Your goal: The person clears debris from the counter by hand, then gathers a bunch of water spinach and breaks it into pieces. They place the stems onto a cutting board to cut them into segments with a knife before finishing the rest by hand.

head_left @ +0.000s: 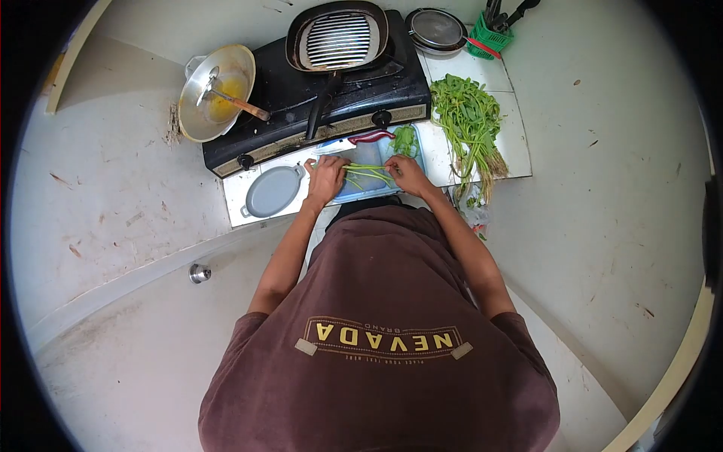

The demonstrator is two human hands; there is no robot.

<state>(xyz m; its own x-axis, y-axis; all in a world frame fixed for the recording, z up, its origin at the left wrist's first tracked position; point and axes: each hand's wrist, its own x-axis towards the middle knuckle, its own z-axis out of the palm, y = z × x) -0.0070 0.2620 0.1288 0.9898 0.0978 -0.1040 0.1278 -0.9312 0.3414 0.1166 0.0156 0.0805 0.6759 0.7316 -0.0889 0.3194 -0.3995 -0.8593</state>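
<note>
Green stems [367, 172] stretch between my two hands over a blue tray [354, 193]. My left hand [329, 178] has its fingers closed round the left end of the stems. My right hand [407, 175] pinches them at the other end. Just beyond, a knife with a dark red handle [372, 136] lies at the tray's far edge, its blade near my left hand. Picked green leaves [406, 140] sit in the tray's far right corner, above my right hand.
Behind the tray is a black stove [271, 75] with a grill pan [337, 38] and a pot [197, 113] holding a ladle. A grey plate [273, 191] lies left. Leafy greens [467, 120], strainers [437, 29] and a green basket [489, 38] stand right.
</note>
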